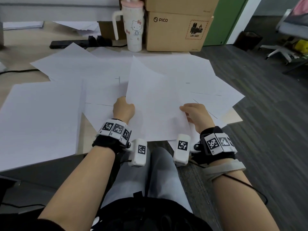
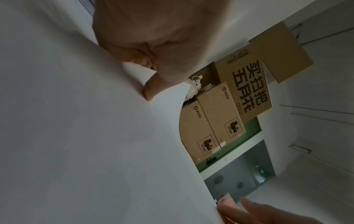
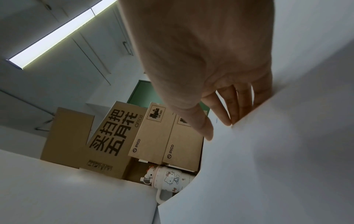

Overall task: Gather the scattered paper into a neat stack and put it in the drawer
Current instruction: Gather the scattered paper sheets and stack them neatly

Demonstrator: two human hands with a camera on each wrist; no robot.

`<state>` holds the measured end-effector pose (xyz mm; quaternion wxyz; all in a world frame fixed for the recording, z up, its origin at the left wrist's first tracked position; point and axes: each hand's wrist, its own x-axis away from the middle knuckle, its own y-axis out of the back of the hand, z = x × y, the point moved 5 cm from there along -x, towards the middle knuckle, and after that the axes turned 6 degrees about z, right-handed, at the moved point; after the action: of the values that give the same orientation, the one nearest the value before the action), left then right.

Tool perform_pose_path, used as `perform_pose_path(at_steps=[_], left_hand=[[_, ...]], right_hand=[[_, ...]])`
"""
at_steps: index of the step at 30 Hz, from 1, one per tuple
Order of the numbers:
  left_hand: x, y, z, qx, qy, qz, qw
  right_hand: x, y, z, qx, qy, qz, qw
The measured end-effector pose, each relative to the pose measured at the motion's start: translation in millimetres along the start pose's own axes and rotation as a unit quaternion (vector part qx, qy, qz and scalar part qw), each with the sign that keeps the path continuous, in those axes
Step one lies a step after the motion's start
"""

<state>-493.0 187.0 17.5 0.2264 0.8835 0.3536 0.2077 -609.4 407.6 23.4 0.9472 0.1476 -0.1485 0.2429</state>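
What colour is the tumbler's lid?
Pink; the tumbler with its lid shows best in the head view.

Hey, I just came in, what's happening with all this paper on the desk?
A seated person is gathering loose white sheets. The left hand and the right hand each grip a side edge of a few sheets held up off the desk. Many more scattered sheets lie overlapping across the desk, so the stack is barely begun. No drawer is in view. A mug and cardboard boxes stand at the back.

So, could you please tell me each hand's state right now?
Left hand: grips the raised white paper sheet.
Right hand: pinches the same sheet.
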Motion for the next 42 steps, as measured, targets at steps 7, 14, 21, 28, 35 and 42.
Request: perform_pose_path(at_steps=[7, 14, 21, 28, 35, 42], left_hand=[[-2, 0, -2, -0.065, 0.009, 0.001, 0.998], [5, 5, 5, -0.152, 0.090, 0.012, 0.984], [-8, 15, 11, 0.023, 0.135, 0.005, 0.991], [-43, 12, 26, 0.104, 0.156, 0.046, 0.981], [3, 7, -21, 0.162, 0.013, 0.082, 0.983], [25, 40, -49, 0.234, -0.122, 0.042, 0.964]], right_hand=[[-6, -5, -3, 0.067, 0.025, 0.001, 0.997], [-9, -8, -1, 0.148, 0.027, -0.005, 0.989], [-16, -12, -3, 0.207, 0.035, -0.001, 0.978], [-20, -12, -3, 0.227, 0.023, -0.002, 0.974], [-18, -11, -3, 0.205, 0.014, -0.004, 0.979], [-12, -8, 8, 0.102, 0.030, 0.033, 0.994]])
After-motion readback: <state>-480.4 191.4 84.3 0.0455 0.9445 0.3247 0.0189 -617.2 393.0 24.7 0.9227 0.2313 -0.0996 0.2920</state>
